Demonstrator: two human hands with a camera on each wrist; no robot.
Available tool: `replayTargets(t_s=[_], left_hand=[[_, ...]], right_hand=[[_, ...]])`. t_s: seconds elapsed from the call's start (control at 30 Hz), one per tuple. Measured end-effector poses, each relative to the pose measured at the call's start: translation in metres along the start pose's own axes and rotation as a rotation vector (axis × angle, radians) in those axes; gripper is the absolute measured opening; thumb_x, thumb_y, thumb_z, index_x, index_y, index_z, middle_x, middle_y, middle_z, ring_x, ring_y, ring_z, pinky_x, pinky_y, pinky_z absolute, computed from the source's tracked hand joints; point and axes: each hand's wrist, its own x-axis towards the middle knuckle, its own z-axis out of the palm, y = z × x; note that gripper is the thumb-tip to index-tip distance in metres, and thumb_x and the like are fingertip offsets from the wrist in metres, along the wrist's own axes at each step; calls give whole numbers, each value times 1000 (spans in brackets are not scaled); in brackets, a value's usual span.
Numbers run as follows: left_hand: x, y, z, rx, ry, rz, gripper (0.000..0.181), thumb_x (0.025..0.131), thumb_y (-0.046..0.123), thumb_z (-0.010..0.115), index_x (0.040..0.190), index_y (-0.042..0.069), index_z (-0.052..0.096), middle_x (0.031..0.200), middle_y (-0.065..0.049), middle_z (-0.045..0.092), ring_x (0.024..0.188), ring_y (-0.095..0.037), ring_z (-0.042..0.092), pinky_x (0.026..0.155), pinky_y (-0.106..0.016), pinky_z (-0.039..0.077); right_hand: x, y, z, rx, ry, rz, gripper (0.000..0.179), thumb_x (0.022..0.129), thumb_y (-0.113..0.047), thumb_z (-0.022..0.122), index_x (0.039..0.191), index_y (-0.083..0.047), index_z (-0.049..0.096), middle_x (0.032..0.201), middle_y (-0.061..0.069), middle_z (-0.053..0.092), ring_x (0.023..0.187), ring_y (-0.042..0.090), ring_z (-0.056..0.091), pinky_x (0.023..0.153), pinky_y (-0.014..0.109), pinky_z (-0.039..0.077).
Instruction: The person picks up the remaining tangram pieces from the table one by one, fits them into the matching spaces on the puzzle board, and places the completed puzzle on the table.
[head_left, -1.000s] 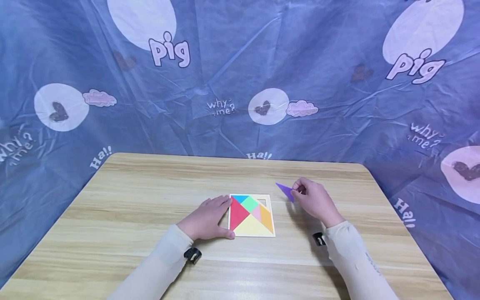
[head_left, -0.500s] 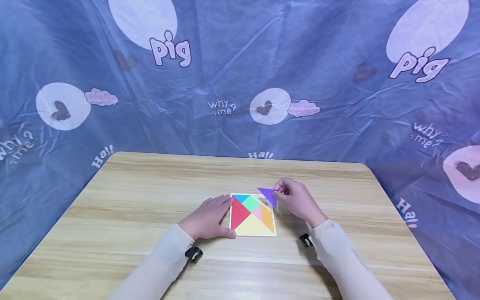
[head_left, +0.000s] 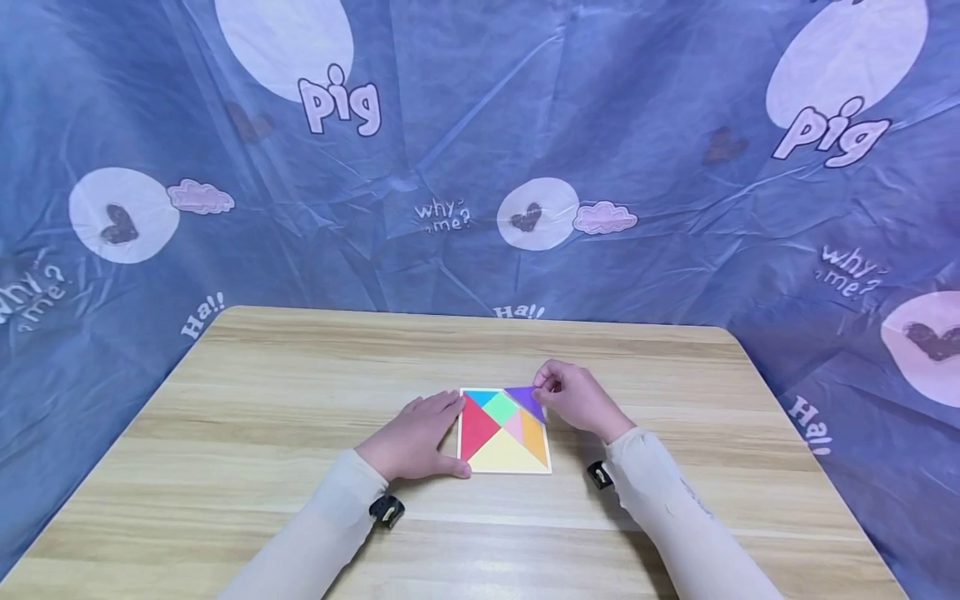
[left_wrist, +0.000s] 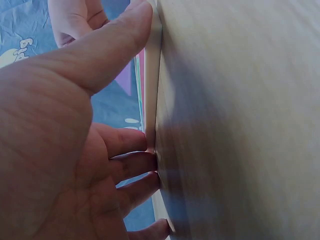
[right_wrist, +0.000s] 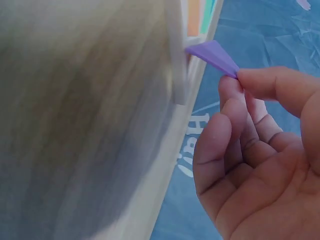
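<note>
A square tangram tray (head_left: 510, 473) with a pale rim lies on the table. Inside it are a red triangle (head_left: 475, 427), a yellow triangle (head_left: 507, 455), a green square (head_left: 500, 408), and blue, pink and orange pieces. Between thumb and fingertip, my right hand (head_left: 579, 404) pinches a purple triangle (head_left: 529, 401) by its corner. That triangle sits over the tray's far right corner; in the right wrist view it is tilted, one tip at the tray rim (right_wrist: 177, 75). My left hand (head_left: 411, 437) rests along the tray's left side, thumb and fingers extended against the edge (left_wrist: 151, 95).
The wood-grain table (head_left: 300, 375) extends around the tray on all sides. Behind it hangs a creased blue cloth (head_left: 450, 275) with printed words and hearts. A black strap (head_left: 387, 510) is on the left wrist, another (head_left: 599, 475) on the right.
My right hand has moved left with the purple triangle, from beside the tray to over its far right corner, where an opening showed before. My left hand has stayed at the tray's left edge.
</note>
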Motion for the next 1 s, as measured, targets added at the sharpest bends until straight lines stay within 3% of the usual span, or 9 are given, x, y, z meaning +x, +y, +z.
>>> replayTargets(t_s=[0.37,0.67,1.0], left_hand=[[2,2,0,-4,0,2,106,86,59,77,161,1,31,168,-13,30,156,-31,26,127,-54,21],[1,0,1,-5,9,-10,106,84,60,78,161,2,33,167,-13,32,155,-31,27,126,-54,22],[2,1,2,0,4,-16,106,85,59,78,161,1,33,167,-13,32,156,-31,27,126,-54,22]], right_hand=[[5,2,2,-41,-6,-4,6,93,-5,70,94,-6,65,82,2,62,77,16,56,73,31,49],[9,-1,5,-26,-33,59,8,94,-6,71,96,-6,64,84,4,61,76,18,54,68,29,48],[8,0,6,-42,-49,69,7,95,-7,70,96,-5,63,83,4,60,75,17,52,65,28,46]])
